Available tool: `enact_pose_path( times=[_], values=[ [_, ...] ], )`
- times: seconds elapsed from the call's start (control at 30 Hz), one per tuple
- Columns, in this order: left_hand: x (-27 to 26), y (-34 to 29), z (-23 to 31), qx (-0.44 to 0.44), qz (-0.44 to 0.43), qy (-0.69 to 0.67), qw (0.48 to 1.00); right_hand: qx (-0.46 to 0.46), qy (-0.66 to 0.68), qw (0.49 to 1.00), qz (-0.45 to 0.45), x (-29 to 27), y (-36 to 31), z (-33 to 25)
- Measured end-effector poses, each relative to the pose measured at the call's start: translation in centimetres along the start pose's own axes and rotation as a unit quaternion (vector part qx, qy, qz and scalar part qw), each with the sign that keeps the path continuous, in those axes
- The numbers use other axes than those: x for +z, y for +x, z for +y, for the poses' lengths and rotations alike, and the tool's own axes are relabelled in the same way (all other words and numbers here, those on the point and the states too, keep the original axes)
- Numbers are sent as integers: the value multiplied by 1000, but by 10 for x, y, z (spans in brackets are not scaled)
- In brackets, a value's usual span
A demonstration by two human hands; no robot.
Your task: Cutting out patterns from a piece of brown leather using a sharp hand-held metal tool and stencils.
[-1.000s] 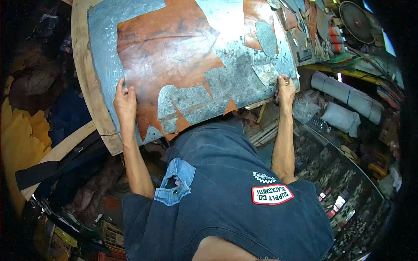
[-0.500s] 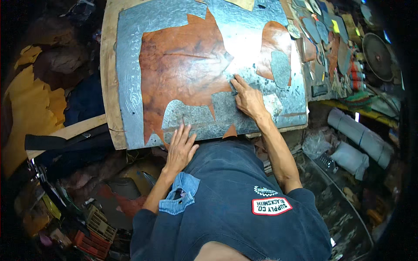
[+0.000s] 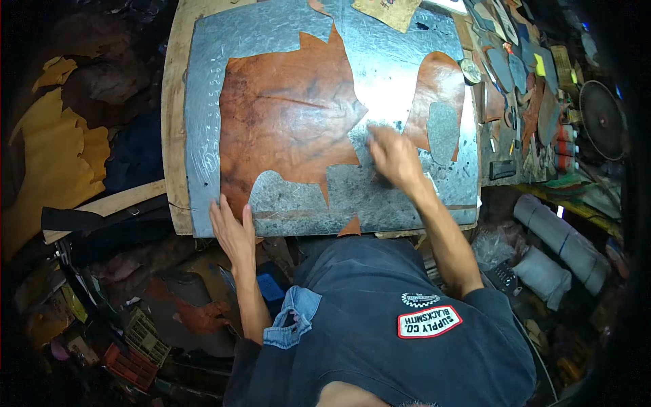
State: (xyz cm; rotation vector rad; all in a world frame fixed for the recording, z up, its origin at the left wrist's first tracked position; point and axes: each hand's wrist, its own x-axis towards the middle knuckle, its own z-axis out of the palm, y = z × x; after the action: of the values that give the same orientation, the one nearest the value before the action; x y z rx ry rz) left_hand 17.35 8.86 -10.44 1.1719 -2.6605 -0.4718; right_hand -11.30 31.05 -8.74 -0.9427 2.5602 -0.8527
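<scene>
A large piece of brown leather with jagged, cut edges lies flat on a scratched grey metal sheet. At its near left corner rests my left hand, open, the fingers stretched onto the leather by the table's edge. My right hand is over the bare metal just right of the leather; motion smears its curled fingers, and whether they hold anything is unclear. Farther right lies a smaller, rounded brown leather piece with a grey oval piece partly on it. A small leather scrap sits at the near edge.
Cut flat pieces and tools crowd the right side bench, with a round fan beyond. A yellowish sheet lies at the far edge. Yellow leather hangs at left; a wooden bar juts from the table's left side.
My left hand has moved left along the near edge onto the leather's corner. My right hand has shifted slightly right and nearer, its fingers now blurred. The view has shifted a little.
</scene>
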Motion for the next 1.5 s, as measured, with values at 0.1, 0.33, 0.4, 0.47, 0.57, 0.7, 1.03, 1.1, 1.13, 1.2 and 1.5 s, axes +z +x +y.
enact_pose_path(
  times=[0.1, 0.33, 0.4, 0.47, 0.57, 0.7, 1.03, 1.1, 1.13, 1.2, 1.5],
  values=[
    [6, 17, 3, -35, -7, 71, 997, -36, -22, 999, 30, -6, 77, 3],
    [0, 46, 4, -98, -76, 75, 989, -198, -238, 948, -68, 22, 230, 17],
    [2, 51, -2, -121, -92, 83, 985, -266, -268, 925, -42, 37, 268, 42],
    [-6, 55, 3, -155, -120, 102, 975, -287, -311, 902, -87, 34, 273, 35],
    [2, 49, -10, -166, -107, 55, 979, -320, -312, 891, -75, 18, 268, 31],
    [-7, 48, -14, -190, -126, -1, 974, -253, -337, 898, -130, 11, 250, 33],
    [-57, 211, -30, 89, -49, 1, 995, -31, -56, 997, -39, -58, 71, -6],
    [-77, 270, 4, 188, -11, 79, 979, -40, -85, 991, -92, -59, 6, -40],
    [-88, 299, 27, 301, 63, 106, 946, -92, -60, 990, -84, -53, -12, -50],
    [-102, 341, 96, 343, 5, 174, 923, -41, -25, 989, -141, -28, -56, -80],
    [51, 310, 171, 548, 174, -134, 807, 63, 39, 974, -215, 49, -134, -134]
  ],
)
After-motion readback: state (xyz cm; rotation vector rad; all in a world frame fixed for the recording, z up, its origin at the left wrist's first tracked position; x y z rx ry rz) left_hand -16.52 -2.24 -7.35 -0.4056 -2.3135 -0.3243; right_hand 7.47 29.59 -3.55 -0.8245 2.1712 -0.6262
